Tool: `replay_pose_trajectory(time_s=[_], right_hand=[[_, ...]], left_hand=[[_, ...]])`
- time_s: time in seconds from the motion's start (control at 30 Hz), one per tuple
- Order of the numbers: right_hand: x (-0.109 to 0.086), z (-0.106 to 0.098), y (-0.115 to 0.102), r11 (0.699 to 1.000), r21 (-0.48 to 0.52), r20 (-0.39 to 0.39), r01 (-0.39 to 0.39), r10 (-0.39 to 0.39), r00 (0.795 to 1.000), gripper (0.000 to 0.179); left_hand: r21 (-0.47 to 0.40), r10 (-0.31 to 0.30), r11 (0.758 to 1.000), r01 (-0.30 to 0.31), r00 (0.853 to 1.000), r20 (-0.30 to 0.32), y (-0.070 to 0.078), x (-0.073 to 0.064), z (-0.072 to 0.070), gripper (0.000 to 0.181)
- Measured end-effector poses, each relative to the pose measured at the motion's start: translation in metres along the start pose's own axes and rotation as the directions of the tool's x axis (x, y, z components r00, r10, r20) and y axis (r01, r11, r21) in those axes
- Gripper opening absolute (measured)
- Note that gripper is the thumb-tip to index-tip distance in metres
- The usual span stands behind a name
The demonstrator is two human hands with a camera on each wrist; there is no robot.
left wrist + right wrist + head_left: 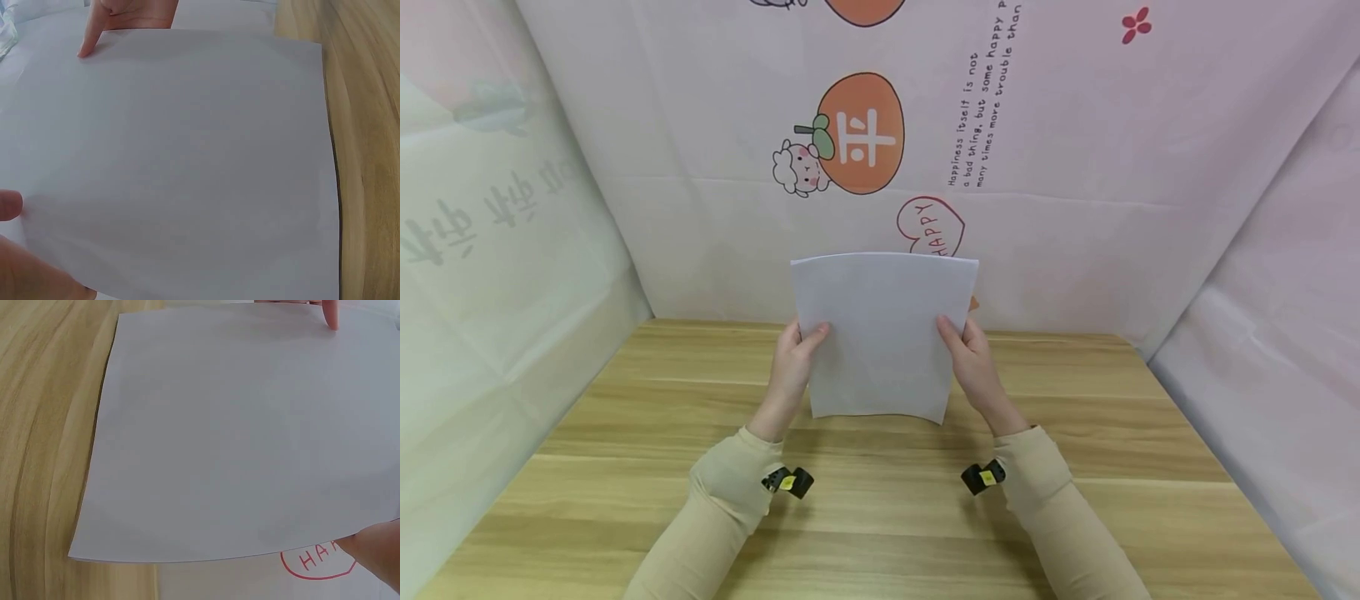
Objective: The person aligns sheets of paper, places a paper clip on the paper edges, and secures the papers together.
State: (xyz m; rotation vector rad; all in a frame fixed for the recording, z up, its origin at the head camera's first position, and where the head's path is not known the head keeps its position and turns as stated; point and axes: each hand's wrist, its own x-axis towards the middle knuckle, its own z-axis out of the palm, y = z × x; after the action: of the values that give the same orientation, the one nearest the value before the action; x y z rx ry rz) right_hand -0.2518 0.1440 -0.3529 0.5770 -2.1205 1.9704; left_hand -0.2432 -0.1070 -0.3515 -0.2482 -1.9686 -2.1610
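Both hands hold up white paper, blank on the side facing me and slightly bowed. Thin layered edges show along its border in the right wrist view, like a few sheets together. At the left edge, my left hand pinches it, thumb on the front and fingers behind. My right hand grips the right edge the same way. The fingers behind the paper are mostly hidden. In the left wrist view, the paper fills most of the picture, with the right thumb on its far side.
Below the paper lies a wood-grain table. Behind it hangs a pale printed cloth with an orange fruit drawing and lettering. More cloth walls stand at left and right. Each wrist carries a small black camera.
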Motion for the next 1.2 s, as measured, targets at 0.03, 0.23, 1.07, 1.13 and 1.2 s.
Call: replay_pose_trajectory(time_s=[0.03, 0.23, 1.07, 1.13, 1.2], right_hand=[[0.000, 0.000, 0.000, 1.000, 0.001, 0.000, 0.002, -0.002, 1.000, 0.040], [0.000, 0.000, -0.002, 1.000, 0.019, 0.003, 0.019, -0.019, 1.000, 0.040], [0.008, -0.002, -0.017, 0.998, 0.048, -0.054, 0.031, -0.028, 0.998, 0.042], [0.009, -0.001, -0.019, 0.998, 0.047, -0.051, 0.032, -0.030, 0.998, 0.042], [0.009, 0.000, -0.020, 0.998, 0.044, -0.051, 0.033, -0.030, 0.998, 0.041]], left_hand=[[-0.002, -0.002, 1.000, 0.002, 1.000, 0.000, 0.000, 0.000, 0.000, 0.037], [0.002, 0.002, 1.000, -0.002, 1.000, 0.000, 0.001, 0.000, 0.001, 0.036], [0.001, 0.103, 0.995, -0.103, 0.995, -0.011, 0.021, 0.004, 0.002, 0.028], [-0.002, 0.104, 0.995, -0.104, 0.994, -0.018, 0.021, 0.004, 0.002, 0.028], [-0.011, 0.101, 0.995, -0.101, 0.995, -0.028, 0.022, 0.004, 0.003, 0.027]])
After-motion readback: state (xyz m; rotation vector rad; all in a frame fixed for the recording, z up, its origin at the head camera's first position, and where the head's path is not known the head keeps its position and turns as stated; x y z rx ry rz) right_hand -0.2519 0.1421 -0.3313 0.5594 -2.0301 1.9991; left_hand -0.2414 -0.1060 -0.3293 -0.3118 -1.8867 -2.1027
